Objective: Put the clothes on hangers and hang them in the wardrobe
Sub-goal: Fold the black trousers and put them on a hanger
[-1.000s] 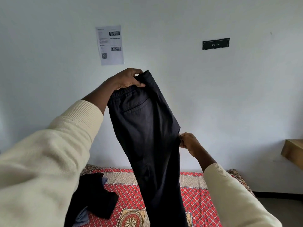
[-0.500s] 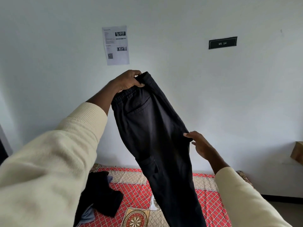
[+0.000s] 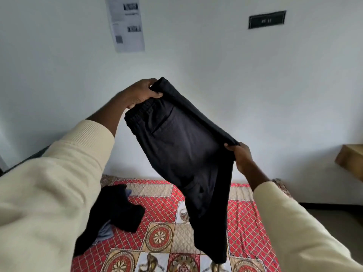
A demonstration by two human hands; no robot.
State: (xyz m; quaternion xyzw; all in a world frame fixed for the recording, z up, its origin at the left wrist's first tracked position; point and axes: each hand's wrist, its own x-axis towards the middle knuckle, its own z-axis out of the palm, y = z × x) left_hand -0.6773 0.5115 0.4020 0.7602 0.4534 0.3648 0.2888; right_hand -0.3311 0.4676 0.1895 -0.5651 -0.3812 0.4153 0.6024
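Black trousers (image 3: 182,146) held up at frame centre; left hand (image 3: 141,93) grips waistband corner, right hand (image 3: 238,154) pinches side seam; soft, light, limp cloth; best held by waistband

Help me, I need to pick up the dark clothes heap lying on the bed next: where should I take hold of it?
Probably grip the dark clothes heap at its raised upper fold, coming from above. It lies crumpled on the patterned bedspread with no flat edge showing, and the left sleeve hides its near side.
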